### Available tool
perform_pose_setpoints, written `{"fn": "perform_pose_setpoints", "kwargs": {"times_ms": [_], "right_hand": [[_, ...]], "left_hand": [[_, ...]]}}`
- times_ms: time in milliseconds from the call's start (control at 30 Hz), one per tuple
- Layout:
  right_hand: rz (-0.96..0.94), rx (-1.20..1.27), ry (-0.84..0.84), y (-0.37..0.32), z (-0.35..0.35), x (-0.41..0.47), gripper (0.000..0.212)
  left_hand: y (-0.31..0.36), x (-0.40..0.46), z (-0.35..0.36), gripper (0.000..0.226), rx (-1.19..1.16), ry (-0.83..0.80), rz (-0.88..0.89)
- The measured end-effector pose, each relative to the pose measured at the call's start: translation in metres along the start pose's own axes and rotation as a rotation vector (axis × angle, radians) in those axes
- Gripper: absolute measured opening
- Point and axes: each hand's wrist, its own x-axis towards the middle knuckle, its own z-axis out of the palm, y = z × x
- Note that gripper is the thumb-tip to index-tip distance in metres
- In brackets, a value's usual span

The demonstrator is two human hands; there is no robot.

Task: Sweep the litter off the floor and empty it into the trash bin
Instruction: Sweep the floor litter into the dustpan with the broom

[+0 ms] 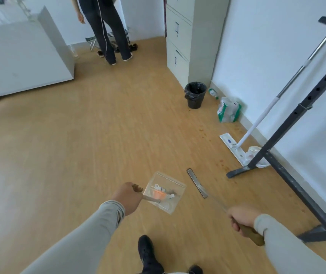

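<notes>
The left hand (128, 197) gripped the handle of a clear dustpan (165, 191) holding the litter (161, 192) — carried level, likely to avoid spills. The right hand (241, 216) clenched the broom (197, 183) low beside it — the trash bin (195, 95) stood well ahead by the cabinet (189, 36).

— Left side? Reaching forward in a grey sleeve, left hand (127, 196) curling its fingers round a handle, knuckles facing up.
— And the right? Stretching out lower and wider, right hand (241, 217) gripping a wooden handle, fist closing round it, back of the hand showing.
— Anything below? Standing in dark shoes, one foot stepping ahead between the two arms
</notes>
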Motion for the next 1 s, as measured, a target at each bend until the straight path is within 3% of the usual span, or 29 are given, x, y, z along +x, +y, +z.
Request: {"fn": "perform_pose_setpoints", "kwargs": {"times_ms": [367,1000], "right_hand": [[-0.099,-0.113,-0.088,-0.093,0.05,-0.009,0.024],[-0.167,-0.22,-0.018,-0.262,0.148,-0.021,0.016]], "left_hand": [[-0.051,0.012,-0.059,0.005,-0.029,0.114,-0.071],[-0.111,0.107,-0.176,0.008,-0.234,0.131,-0.124]]}}
